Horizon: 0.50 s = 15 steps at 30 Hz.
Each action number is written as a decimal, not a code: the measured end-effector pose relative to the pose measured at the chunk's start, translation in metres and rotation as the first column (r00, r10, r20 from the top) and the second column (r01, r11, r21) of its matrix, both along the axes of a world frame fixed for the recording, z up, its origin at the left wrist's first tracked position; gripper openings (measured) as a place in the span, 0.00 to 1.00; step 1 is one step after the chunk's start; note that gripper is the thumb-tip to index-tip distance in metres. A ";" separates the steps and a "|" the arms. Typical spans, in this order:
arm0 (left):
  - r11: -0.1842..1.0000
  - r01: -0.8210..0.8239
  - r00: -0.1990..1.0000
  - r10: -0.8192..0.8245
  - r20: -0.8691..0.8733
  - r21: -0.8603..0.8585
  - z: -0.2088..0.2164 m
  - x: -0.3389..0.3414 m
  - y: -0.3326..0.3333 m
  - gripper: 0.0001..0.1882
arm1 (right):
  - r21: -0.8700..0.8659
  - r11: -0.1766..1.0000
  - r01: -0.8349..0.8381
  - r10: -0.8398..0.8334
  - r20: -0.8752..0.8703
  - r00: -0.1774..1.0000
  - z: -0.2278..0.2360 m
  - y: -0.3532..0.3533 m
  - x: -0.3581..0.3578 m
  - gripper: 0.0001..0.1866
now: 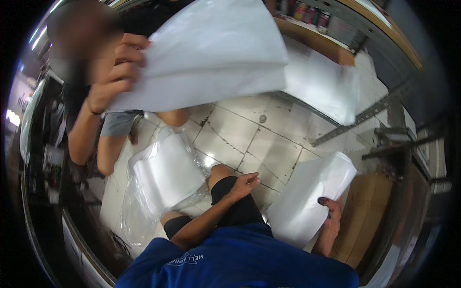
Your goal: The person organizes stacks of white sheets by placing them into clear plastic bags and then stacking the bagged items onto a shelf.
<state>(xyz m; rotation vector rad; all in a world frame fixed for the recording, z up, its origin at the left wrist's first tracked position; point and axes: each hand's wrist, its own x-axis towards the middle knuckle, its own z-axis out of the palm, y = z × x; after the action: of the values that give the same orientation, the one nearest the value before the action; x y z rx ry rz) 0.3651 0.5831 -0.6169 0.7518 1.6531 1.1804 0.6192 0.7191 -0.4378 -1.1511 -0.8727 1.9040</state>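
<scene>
My right hand (332, 213) grips the edge of a folded white sheet (307, 201), thumb on its upper face and the other fingers mostly hidden behind it. The sheet leans at my right side, its layers curving over at the far end. Over my bent knee, my left hand (245, 185) is empty, its fingers loosely bent and slightly apart. Across from me another person's hand (127, 72) holds up a large white sheet (216, 53). On the floor at left, a stack of white sheets (170, 168) lies on clear plastic wrapping (137, 211).
A metal rack's lower shelf at upper right bears more white sheet material (321, 84). Several small bottles (312, 17) stand on the shelf above. A cardboard box (367, 211) sits beyond my right hand. Cracked white tiles (240, 127) cover the floor. Dark shelving (50, 168) lines the left.
</scene>
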 end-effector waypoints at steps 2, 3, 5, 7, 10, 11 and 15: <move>0.999 -0.050 0.999 0.050 0.022 0.007 0.005 -0.002 -0.010 0.22 | 0.057 0.997 -0.044 0.041 0.053 0.998 0.012 -0.006 -0.008 0.38; 0.996 -0.083 0.996 0.082 0.034 0.020 0.003 -0.004 -0.016 0.23 | 0.082 0.994 -0.078 0.072 0.074 0.995 0.011 -0.010 -0.011 0.38; 0.988 -0.143 0.988 0.138 0.074 0.063 -0.002 -0.006 -0.018 0.23 | 0.353 0.898 -0.262 0.199 0.205 0.958 0.006 -0.014 0.000 0.35; 0.989 -0.129 0.989 0.124 0.075 0.066 0.000 -0.012 -0.020 0.23 | 0.426 0.855 -0.297 0.203 0.253 0.946 0.003 -0.018 0.001 0.34; 0.968 -0.207 0.978 0.202 0.051 0.140 -0.008 -0.018 -0.030 0.22 | 0.431 0.842 -0.325 0.235 0.249 0.939 0.005 -0.023 -0.010 0.34; 0.955 -0.240 0.971 0.237 0.038 0.175 -0.014 -0.020 -0.037 0.22 | 0.425 0.839 -0.341 0.252 0.252 0.934 0.005 -0.023 -0.013 0.34; 0.919 -0.373 0.926 0.361 0.109 0.126 -0.009 -0.024 -0.051 0.24 | 0.432 0.824 -0.367 0.267 0.274 0.924 0.006 -0.026 -0.024 0.33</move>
<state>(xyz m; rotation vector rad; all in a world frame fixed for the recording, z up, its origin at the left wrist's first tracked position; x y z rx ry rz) 0.3406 0.5318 -0.6262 0.4807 1.6972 1.5890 0.5955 0.6933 -0.4322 -0.9383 -1.6355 1.6888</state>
